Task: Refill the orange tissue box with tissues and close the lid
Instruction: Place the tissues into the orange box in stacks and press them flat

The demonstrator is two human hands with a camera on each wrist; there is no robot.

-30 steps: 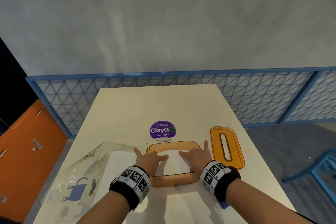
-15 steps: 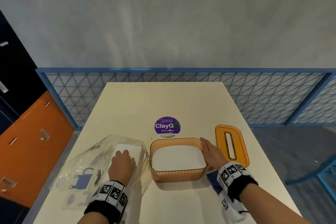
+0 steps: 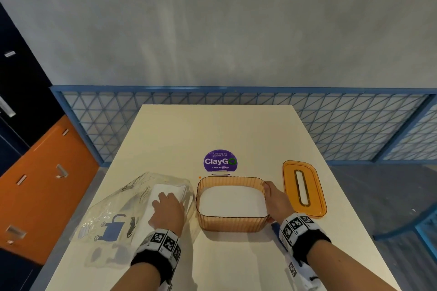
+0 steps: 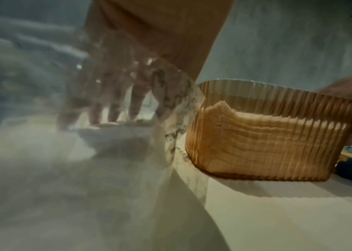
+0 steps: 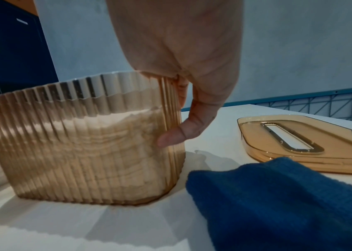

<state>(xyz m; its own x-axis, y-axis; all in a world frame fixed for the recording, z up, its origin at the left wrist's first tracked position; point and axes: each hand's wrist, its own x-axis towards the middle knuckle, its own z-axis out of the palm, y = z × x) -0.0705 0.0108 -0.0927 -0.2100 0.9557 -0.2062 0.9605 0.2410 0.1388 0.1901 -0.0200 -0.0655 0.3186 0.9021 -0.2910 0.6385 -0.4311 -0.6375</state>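
Note:
The orange ribbed tissue box (image 3: 233, 223) stands open at the table's near centre, holding a white tissue stack (image 3: 230, 201) that reaches partway up its wall (image 4: 267, 144). My right hand (image 3: 275, 198) grips the box's right end, thumb (image 5: 177, 135) on the outside wall and fingers over the rim. The orange slotted lid (image 3: 316, 196) lies flat to the right, apart from the box. My left hand (image 3: 168, 208) is inside a clear plastic bag (image 3: 113, 208), its straight fingers (image 4: 114, 105) touching the white tissues (image 3: 165, 190) left in it.
A purple round ClayGo sticker (image 3: 220, 160) sits on the white table (image 3: 212, 130) just behind the box. A blue cloth (image 5: 278, 195) lies by my right wrist. A blue mesh fence (image 3: 354, 125) runs behind the table, with orange cabinets (image 3: 47, 184) at left.
Both hands have left the tissues in the box. The left one went left into the plastic bag, the right one went to the box's right end. Little has moved in the last half second.

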